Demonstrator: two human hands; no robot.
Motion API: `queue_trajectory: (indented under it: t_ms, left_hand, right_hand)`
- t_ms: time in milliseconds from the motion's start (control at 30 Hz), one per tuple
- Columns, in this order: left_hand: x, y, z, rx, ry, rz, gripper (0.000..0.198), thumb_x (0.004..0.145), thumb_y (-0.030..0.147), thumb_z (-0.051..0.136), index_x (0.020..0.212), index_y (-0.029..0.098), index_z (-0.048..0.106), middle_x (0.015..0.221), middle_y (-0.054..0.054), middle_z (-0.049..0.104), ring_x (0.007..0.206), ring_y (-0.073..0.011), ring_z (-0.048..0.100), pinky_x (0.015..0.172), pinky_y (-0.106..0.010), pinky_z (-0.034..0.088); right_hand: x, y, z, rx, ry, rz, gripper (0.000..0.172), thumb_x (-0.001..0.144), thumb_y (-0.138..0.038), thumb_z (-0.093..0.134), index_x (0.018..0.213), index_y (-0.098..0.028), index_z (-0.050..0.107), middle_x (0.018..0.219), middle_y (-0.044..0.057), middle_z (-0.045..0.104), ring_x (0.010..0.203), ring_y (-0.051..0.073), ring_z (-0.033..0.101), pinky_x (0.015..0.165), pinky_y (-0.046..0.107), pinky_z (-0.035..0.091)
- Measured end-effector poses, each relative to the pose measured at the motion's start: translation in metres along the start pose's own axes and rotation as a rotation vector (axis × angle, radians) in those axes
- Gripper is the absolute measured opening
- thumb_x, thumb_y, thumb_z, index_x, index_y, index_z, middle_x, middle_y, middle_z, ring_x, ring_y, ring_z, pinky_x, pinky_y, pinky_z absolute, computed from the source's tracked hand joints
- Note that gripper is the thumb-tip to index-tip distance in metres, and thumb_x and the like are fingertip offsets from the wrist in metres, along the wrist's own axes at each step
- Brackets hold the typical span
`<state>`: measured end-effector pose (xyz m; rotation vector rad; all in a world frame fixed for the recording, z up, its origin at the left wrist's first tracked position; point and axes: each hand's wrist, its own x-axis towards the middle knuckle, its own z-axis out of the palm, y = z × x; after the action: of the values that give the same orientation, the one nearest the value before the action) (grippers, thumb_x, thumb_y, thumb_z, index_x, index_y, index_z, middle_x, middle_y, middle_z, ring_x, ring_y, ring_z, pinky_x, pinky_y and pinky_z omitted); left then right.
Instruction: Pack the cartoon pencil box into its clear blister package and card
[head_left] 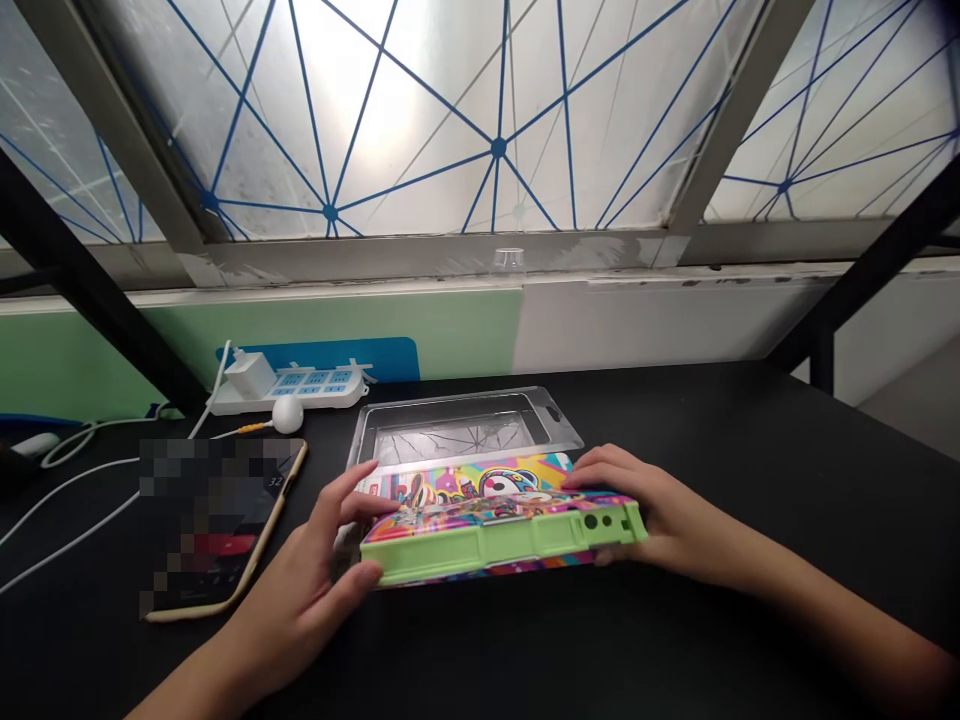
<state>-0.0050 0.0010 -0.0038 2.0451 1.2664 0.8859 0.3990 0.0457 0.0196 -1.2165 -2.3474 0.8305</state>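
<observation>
A colourful cartoon-printed case with a light green edge (501,528) lies on the black table (750,470) in front of me. My left hand (319,580) grips its left end, thumb under the green edge and fingers on top. My right hand (660,520) grips its right end, fingers curled over the printed top. Just behind the case sits a clear plastic blister package (461,425), lying flat.
A phone in a tan case (217,525) lies to the left of my left hand. Behind it are a white power strip (300,388) with a charger, a white round earbud-like object (287,413) and white cables (67,495). A frosted window fills the back.
</observation>
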Motion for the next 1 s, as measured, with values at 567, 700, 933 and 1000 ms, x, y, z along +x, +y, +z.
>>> queue_trajectory:
  t_ms: [567, 700, 933, 1000]
  left_hand:
    - [0.004, -0.006, 0.002, 0.126, -0.137, -0.025, 0.075, 0.092, 0.056, 0.065, 0.156, 0.037, 0.031, 0.158, -0.008, 0.046, 0.143, -0.0312, 0.047, 0.117, -0.048, 0.040]
    - [0.000, -0.017, 0.006, 0.149, -0.124, 0.040, 0.100, 0.076, 0.064, 0.079, 0.158, 0.041, 0.027, 0.163, -0.008, 0.037, 0.149, -0.0362, 0.037, 0.120, -0.054, 0.035]
    - [0.005, -0.009, 0.007, 0.194, -0.123, 0.001, 0.108, 0.076, 0.050, 0.085, 0.160, 0.041, 0.019, 0.163, -0.010, 0.038, 0.144, -0.0362, 0.046, 0.115, -0.052, 0.043]
    - [0.006, -0.006, 0.006, 0.198, -0.115, 0.000, 0.109, 0.075, 0.047, 0.086, 0.161, 0.040, 0.017, 0.162, -0.011, 0.039, 0.141, -0.0355, 0.049, 0.115, -0.052, 0.043]
  right_hand:
    - [0.004, -0.016, 0.004, 0.041, -0.009, 0.299, 0.039, 0.095, -0.059, 0.054, 0.095, -0.022, 0.066, 0.099, 0.007, 0.073, 0.087, 0.027, 0.067, 0.075, 0.036, 0.051]
    - [0.005, -0.015, 0.005, -0.180, -0.005, 0.307, 0.045, 0.096, -0.062, 0.047, 0.084, -0.022, 0.063, 0.090, 0.007, 0.069, 0.080, 0.026, 0.063, 0.073, 0.037, 0.047]
    - [-0.002, -0.013, 0.010, -0.627, 0.136, 0.195, 0.047, 0.097, -0.064, 0.044, 0.078, -0.023, 0.054, 0.081, 0.005, 0.061, 0.075, 0.025, 0.057, 0.076, 0.042, 0.041]
    - [-0.003, -0.015, 0.011, -0.721, 0.244, 0.118, 0.044, 0.097, -0.063, 0.047, 0.085, -0.022, 0.058, 0.085, 0.007, 0.062, 0.079, 0.027, 0.057, 0.075, 0.043, 0.041]
